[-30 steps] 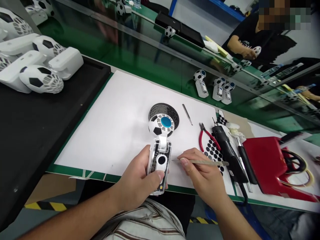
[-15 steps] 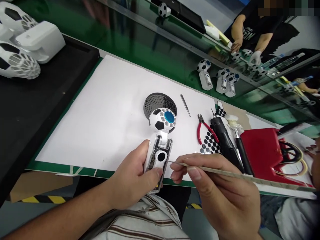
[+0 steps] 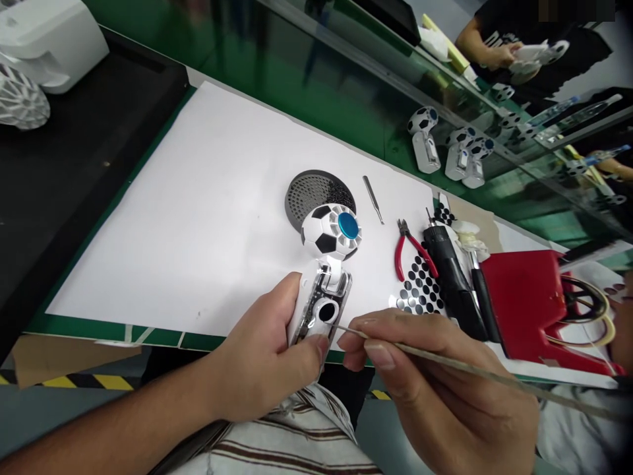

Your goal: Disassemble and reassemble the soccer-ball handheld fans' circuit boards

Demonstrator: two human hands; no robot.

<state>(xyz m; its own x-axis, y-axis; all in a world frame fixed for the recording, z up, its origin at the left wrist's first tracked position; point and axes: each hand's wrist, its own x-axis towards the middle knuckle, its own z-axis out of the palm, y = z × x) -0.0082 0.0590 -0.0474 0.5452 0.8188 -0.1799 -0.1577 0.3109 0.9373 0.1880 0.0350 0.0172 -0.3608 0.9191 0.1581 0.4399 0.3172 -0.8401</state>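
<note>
My left hand [image 3: 277,356] is wrapped round the handle of a handheld fan [image 3: 329,231]. Its head is patterned like a football, with a blue disc, and the handle shows electronics and a white round part with a black centre. My right hand [image 3: 435,389] pinches a long, thin pointed tool [image 3: 425,355], whose tip reaches the handle beside the black centre; whether it touches, I cannot tell. Behind the fan head lies a round dark perforated tray [image 3: 306,198] holding small dark pieces.
To the right on the white sheet [image 3: 188,198] lie a thin metal tool [image 3: 373,200], red-handled cutters [image 3: 401,254], black round stickers [image 3: 420,290], a black electric screwdriver [image 3: 452,280] and a red tape dispenser [image 3: 524,297]. More football fans [image 3: 425,142] stand behind. A co-worker [image 3: 519,49] handles a white piece opposite.
My view has shifted slightly. The tool's tip has moved up closer to the black centre on the handle. The co-worker opposite has lifted a white piece.
</note>
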